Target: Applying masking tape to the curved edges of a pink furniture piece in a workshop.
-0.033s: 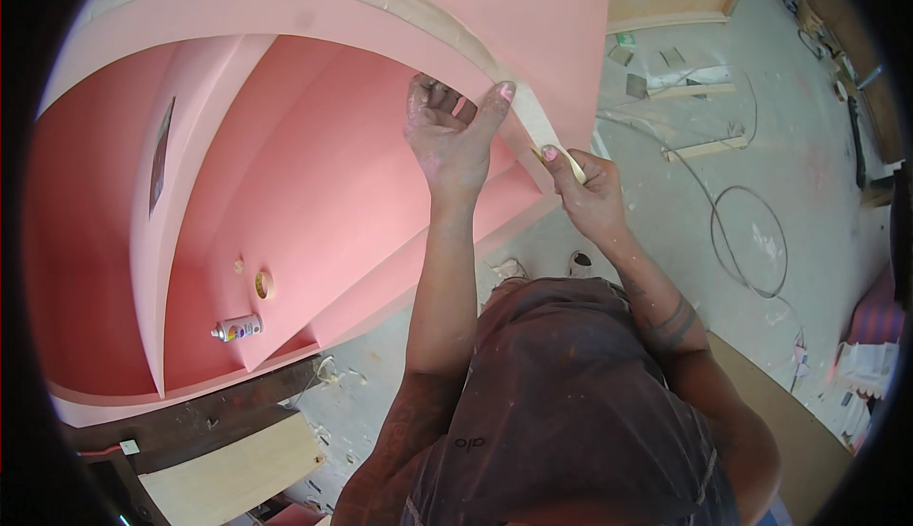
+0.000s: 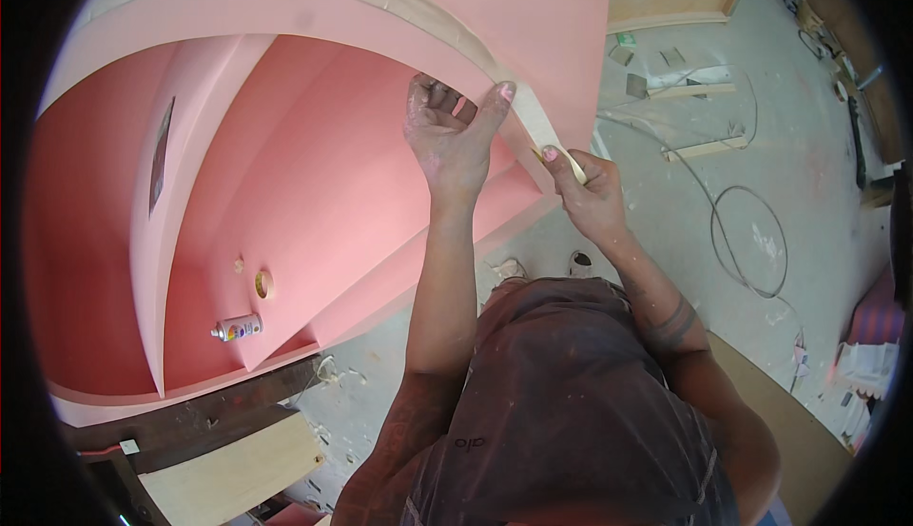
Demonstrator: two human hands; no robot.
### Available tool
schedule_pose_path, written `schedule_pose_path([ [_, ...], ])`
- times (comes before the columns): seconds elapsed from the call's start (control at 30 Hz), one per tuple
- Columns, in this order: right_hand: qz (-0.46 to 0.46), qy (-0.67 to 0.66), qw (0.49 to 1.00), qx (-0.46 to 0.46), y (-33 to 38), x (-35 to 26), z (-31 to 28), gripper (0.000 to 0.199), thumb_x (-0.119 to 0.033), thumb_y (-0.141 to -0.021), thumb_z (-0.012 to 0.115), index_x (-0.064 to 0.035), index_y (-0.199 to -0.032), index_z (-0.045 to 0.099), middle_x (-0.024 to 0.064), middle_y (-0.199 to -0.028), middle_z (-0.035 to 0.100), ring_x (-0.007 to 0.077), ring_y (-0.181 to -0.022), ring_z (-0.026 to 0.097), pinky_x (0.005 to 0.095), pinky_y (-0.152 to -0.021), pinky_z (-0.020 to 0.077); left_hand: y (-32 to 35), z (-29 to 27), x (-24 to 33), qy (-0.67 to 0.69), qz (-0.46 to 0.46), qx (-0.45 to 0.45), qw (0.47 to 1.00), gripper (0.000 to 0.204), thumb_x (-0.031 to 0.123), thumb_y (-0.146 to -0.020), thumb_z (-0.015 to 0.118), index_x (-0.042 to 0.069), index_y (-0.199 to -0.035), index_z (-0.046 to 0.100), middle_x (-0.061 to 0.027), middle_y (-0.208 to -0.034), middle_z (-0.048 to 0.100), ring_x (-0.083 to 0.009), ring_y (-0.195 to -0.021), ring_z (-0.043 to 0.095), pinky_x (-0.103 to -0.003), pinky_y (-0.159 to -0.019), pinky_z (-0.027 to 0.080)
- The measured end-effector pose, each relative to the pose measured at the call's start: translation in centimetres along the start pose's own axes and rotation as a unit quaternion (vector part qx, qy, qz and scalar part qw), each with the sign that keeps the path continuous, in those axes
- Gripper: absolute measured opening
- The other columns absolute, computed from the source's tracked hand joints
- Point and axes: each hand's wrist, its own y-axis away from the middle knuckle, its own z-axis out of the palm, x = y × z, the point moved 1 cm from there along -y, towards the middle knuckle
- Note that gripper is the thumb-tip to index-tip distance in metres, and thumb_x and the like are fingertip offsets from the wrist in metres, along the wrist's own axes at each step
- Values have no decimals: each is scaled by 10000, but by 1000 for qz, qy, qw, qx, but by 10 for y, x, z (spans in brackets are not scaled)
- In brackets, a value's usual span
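Our left hand (image 2: 449,141): fingers parted, thumb on pink cabinet (image 2: 238,12) rim, likely anchoring pale tape (image 2: 539,119) | our right hand (image 2: 593,188): clamped on tape beside cabinet, perhaps for tension

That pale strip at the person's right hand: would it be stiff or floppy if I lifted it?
The pale strip is probably floppy: it bends near the right hand. It looks thin and narrow, so likely light. It may cling slightly, since it seems to lie along the pink rim.
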Motion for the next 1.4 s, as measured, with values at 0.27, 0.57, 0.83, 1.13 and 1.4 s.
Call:
schedule_pose_path([
  [0.27,10,-2,1000,-6,3,-3,1,477,-363,-1042,689,-38,-701,613,-89,-620,465,18,-594,374,254,-507,299,0,1,3,-8,-9,5,1000,463,-111,-809,817,-2,-1147,520,-105,-1123,592,-187,-1096,625,-378,-1009,567],
  [0.57,-5,-8,1000,-15,3,5,0,453,-384,-1058,650,-32,-777,700,-71,-566,504,21,-521,423,242,-482,327,0,1,3,2,-12,-4,1000,484,-132,-813,800,-13,-1188,519,-119,-1156,605,-195,-1089,644,-365,-995,583],
  [0.83,-4,-10,1000,-22,4,3,1,477,-392,-1058,647,-44,-733,659,-68,-557,488,24,-511,415,245,-476,319,-3,-2,0,-6,-14,-17,1000,504,-126,-811,804,-14,-1217,527,-121,-1165,620,-193,-1117,636,-374,-1006,583],
  [1.13,-3,-7,1000,-15,4,2,3,501,-409,-1051,654,-50,-702,634,-65,-543,481,29,-499,421,246,-469,324,-3,-4,-3,5,-31,-9,999,573,-119,-805,813,-24,-1292,527,-133,-1216,636,-197,-1150,626,-392,-1029,559],
  [1.4,22,-16,999,-18,6,-2,2,468,-365,-1046,681,-41,-714,626,-90,-627,465,17,-593,373,256,-504,297,-3,-5,-1,-4,-33,-12,999,578,-118,-802,816,-14,-1293,529,-129,-1210,646,-194,-1149,628,-388,-1031,557],
])
